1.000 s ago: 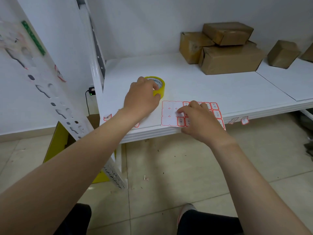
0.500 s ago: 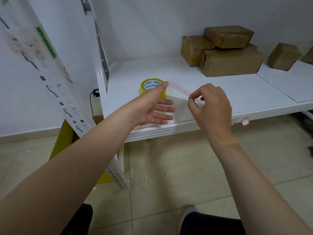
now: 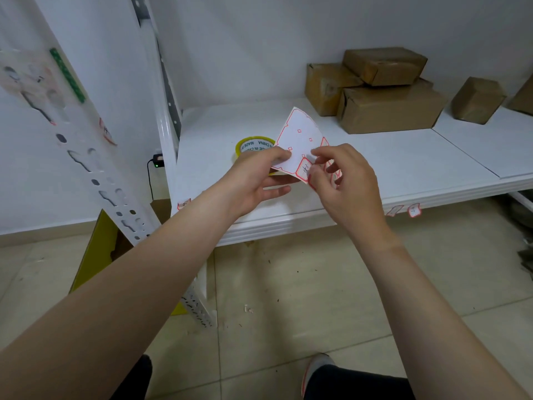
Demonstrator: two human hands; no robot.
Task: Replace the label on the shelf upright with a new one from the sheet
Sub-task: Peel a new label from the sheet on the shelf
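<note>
A white label sheet (image 3: pixel 300 137) with red-bordered labels is held up over the white shelf (image 3: pixel 403 166), curled upward. My left hand (image 3: pixel 256 180) pinches its lower left edge. My right hand (image 3: pixel 343 180) pinches the sheet's lower right part, thumb and forefinger beside a handwritten label (image 3: pixel 305 168). The perforated white shelf upright (image 3: pixel 86 157) slants down at the left. A red-bordered label (image 3: pixel 107 131) sticks on it, and a worn patch sits near its top.
A yellow tape roll (image 3: pixel 252 145) stands on the shelf behind my left hand. Several brown cardboard boxes (image 3: pixel 386 108) sit at the shelf's back right. Small red-bordered labels (image 3: pixel 414 210) stick on the shelf's front edge. A yellow box (image 3: pixel 95 255) stands on the tiled floor.
The sheet lay flat on the shelf a second ago. Both hands have lifted it off the shelf, and it now stands curled upward between them.
</note>
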